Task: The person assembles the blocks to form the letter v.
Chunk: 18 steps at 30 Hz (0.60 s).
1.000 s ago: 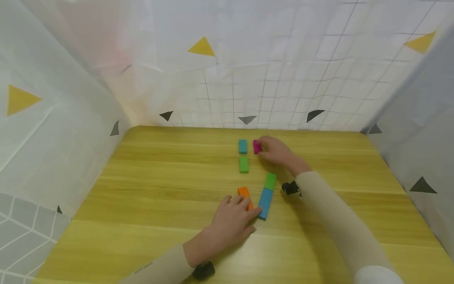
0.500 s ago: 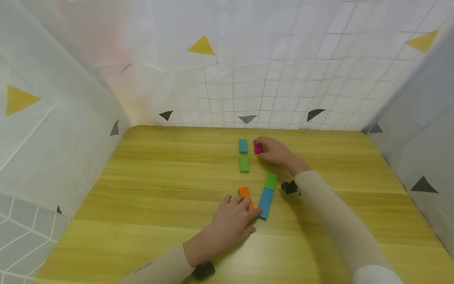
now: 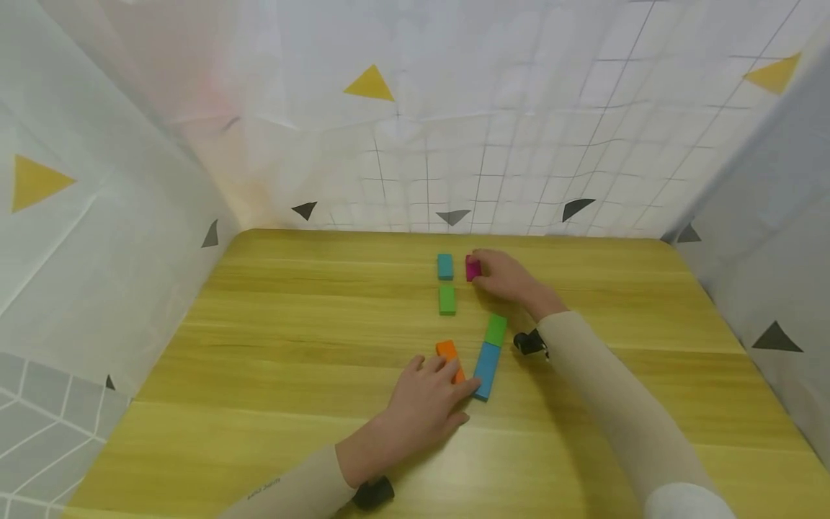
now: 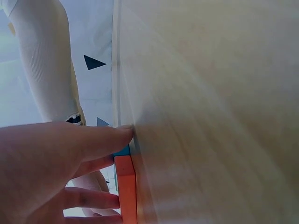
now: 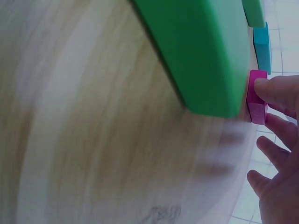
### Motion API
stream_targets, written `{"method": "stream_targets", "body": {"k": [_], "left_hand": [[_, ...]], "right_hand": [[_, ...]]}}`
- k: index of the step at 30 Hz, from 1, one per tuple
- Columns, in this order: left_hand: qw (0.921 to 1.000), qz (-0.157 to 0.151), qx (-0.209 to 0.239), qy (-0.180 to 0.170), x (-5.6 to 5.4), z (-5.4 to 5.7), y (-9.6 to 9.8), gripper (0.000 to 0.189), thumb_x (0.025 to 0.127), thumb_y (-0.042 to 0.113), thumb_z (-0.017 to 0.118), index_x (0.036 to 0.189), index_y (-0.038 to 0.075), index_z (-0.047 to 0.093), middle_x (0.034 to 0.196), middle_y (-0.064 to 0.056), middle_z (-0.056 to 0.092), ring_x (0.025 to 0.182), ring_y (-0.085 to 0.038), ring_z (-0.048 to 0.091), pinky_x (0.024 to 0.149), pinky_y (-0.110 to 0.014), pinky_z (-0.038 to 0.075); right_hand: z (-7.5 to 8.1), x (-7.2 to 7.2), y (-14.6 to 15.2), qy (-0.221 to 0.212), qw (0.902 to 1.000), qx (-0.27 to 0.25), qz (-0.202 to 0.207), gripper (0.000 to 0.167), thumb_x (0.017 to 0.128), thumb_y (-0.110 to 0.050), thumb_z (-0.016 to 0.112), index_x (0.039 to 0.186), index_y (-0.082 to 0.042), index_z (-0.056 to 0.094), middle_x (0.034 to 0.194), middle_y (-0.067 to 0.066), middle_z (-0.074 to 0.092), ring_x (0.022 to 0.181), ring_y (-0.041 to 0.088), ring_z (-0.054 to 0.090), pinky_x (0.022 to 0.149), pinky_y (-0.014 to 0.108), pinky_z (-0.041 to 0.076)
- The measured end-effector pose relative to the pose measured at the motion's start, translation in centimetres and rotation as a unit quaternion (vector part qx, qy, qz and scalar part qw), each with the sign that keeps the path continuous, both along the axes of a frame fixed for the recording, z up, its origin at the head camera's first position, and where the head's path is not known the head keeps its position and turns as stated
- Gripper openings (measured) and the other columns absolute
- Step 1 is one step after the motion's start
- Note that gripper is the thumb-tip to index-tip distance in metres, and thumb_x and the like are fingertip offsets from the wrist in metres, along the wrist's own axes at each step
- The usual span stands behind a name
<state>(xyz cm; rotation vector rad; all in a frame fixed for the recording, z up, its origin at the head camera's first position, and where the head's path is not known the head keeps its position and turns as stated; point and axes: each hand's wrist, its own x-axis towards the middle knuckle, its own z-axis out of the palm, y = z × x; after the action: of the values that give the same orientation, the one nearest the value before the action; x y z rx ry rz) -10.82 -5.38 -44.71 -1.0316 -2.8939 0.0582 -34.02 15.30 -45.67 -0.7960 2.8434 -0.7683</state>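
In the head view my left hand (image 3: 424,407) lies palm down with fingers extended. Its fingertips rest on an orange block (image 3: 447,349), and the index finger touches the near end of a long blue block (image 3: 488,367). The left wrist view shows fingertips against the side of the orange block (image 4: 125,186). Farther back, my right hand (image 3: 509,277) pinches a magenta block (image 3: 472,269) between thumb and fingers. That magenta block (image 5: 257,98) sits low at the table surface in the right wrist view. A green block (image 3: 496,330) meets the far end of the blue one, in line with it.
A teal block (image 3: 444,267) stands left of the magenta one, with a second green block (image 3: 447,300) just in front of it. The wooden table (image 3: 292,310) is bounded by white sheet walls (image 3: 311,158) at the back and sides.
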Motion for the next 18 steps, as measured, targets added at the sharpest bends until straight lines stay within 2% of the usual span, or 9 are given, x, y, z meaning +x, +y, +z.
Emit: {"method": "stream_targets", "body": {"k": [12, 18], "left_hand": [[1.0000, 0.001, -0.007, -0.001, -0.01, 0.10, 0.01, 0.052, 0.090, 0.056, 0.063, 0.139, 0.040, 0.055, 0.123, 0.003, 0.062, 0.119, -0.022, 0.057, 0.101, -0.051, 0.048], [1.0000, 0.000, -0.008, 0.003, 0.05, 0.14, 0.02, 0.051, 0.091, 0.055, 0.063, 0.139, 0.040, 0.055, 0.123, 0.003, 0.062, 0.119, -0.023, 0.057, 0.101, -0.051, 0.048]], "right_hand": [[0.18, 0.19, -0.17, -0.008, 0.9998, 0.000, -0.016, 0.028, 0.088, -0.009, 0.063, 0.115, -0.005, 0.063, 0.111, 0.012, 0.067, 0.101, 0.029, 0.056, 0.101, 0.047, 0.046], [0.10, 0.14, -0.05, -0.010, 0.9995, 0.006, -0.028, 0.030, 0.087, -0.011, 0.065, 0.116, -0.007, 0.063, 0.112, 0.010, 0.067, 0.101, 0.028, 0.056, 0.100, 0.045, 0.046]]}}
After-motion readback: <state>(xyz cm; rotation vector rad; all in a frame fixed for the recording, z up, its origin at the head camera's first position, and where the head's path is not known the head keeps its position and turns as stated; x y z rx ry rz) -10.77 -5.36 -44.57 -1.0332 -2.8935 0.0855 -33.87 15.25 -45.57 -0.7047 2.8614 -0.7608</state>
